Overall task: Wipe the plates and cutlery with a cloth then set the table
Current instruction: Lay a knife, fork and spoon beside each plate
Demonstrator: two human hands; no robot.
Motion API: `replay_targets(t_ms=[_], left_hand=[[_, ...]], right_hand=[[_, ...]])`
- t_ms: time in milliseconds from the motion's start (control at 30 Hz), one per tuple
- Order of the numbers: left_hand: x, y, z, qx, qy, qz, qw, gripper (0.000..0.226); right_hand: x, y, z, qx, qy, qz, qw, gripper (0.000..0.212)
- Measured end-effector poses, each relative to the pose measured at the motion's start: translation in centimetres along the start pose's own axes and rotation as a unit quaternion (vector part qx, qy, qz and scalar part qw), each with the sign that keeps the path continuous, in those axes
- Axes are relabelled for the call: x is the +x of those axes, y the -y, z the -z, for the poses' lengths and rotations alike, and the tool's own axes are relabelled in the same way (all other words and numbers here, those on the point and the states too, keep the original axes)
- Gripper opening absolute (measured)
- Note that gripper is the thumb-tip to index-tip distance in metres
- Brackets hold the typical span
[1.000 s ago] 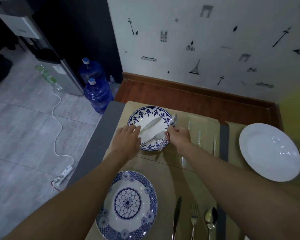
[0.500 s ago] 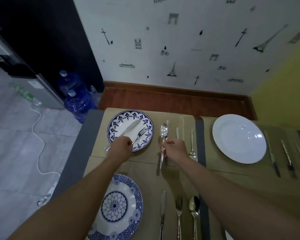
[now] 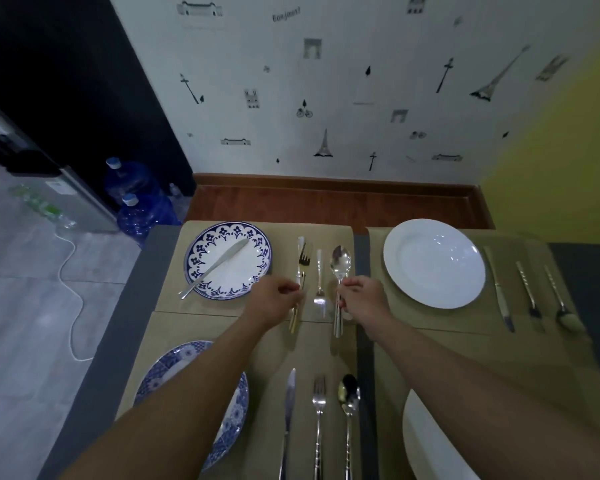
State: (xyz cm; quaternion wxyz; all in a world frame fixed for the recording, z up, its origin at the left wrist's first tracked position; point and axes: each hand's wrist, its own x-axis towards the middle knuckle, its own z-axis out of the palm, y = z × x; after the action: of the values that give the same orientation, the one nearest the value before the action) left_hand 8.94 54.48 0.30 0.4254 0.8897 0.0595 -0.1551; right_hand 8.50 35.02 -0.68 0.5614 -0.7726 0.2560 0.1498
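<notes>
- Seen from the head camera, the person's left hand had its fingers curled round the handle of a gold-handled metal fork. The tines pointed toward the wall, just right of the far plate.
- The right hand gripped the stem of a large silver metal spoon. Its bowl faced away from the person, and the handle end stuck out below the fist.
- Between those two pieces a small silver fork lay flat on the beige rectangular placemat, tines toward the person.
- On the same mat stood a round white plate with a blue floral rim. A silver table knife lay slanted across it, its near end poking past the rim.
- To the right, on a second mat, sat a plain white round plate. A dark-tipped knife, a slim fork and a slim spoon lay in a row beside it.
- Nearer the person, a blue mosaic-patterned plate was partly hidden under the left forearm. A steel knife, a steel fork and a shiny dark-bowled spoon lay side by side to its right.
- The white wallpaper carried the word "Bonjour!" in script, among drawn towers, lamp posts and a bicycle.
- On the floor to the left stood two blue plastic water jugs beside a grey water dispenser, whose label was too small to read.
</notes>
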Motion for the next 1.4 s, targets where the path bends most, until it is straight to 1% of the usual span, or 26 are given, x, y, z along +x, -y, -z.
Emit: replay_targets(t_ms=[167,233,367,467,567,633,767,867,967,1133,1267,1333,1400], left_hand=[[-1.1,-3.1,-4.6,-0.053,0.029,0.027,0.998,0.007],[-1.6,-4.3,-6.6,-0.075,0.040,0.035,0.996,0.008],[-3.0,-7.1,-10.9,-0.098,0.069,0.040,0.992,0.010],[-4.3,-9.1,-14.3,-0.120,0.094,0.046,0.987,0.009],[-5.5,-11.0,-17.8,-0.106,0.107,0.035,0.988,0.006],[-6.5,-12.2,-20.3,-0.103,0.118,0.032,0.987,0.009],[-8.1,-14.5,-25.0,-0.075,0.153,0.013,0.985,0.011],[-9.1,-16.0,-28.1,-0.058,0.166,0.012,0.984,0.009],[-10.1,-17.7,-31.1,-0.038,0.184,-0.010,0.982,0.009],[-10.9,-19.3,-35.7,0.012,0.210,-0.024,0.977,0.011],[-11.7,-20.3,-39.0,0.058,0.236,-0.026,0.970,0.008],[-12.0,-20.4,-40.4,0.075,0.248,-0.025,0.965,0.007],[-12.5,-20.5,-41.6,0.106,0.265,-0.025,0.958,0.007]], right_hand=[[-0.2,-2.7,5.5,-0.008,-0.026,0.009,1.000,0.005],[-0.4,-3.9,7.8,-0.009,-0.044,0.011,0.999,0.010],[-0.7,-6.7,12.5,-0.005,-0.070,0.015,0.997,0.008],[-1.0,-9.0,16.0,0.010,-0.097,-0.002,0.995,0.014],[-1.4,-11.5,19.5,0.016,-0.118,-0.013,0.993,0.015],[-1.7,-13.3,21.8,0.022,-0.129,-0.021,0.991,0.013],[-2.5,-16.9,26.1,0.022,-0.150,-0.038,0.988,0.005],[-3.0,-19.3,28.9,0.009,-0.159,-0.049,0.986,0.006],[-3.3,-21.9,31.8,0.002,-0.173,-0.061,0.983,0.006],[-3.9,-25.7,35.2,0.008,-0.181,-0.086,0.980,0.014],[-4.6,-28.0,37.0,0.006,-0.199,-0.103,0.975,0.032],[-5.1,-28.9,37.6,0.001,-0.195,-0.115,0.974,0.031],[-5.2,-29.5,38.1,0.002,-0.198,-0.112,0.974,0.025]])
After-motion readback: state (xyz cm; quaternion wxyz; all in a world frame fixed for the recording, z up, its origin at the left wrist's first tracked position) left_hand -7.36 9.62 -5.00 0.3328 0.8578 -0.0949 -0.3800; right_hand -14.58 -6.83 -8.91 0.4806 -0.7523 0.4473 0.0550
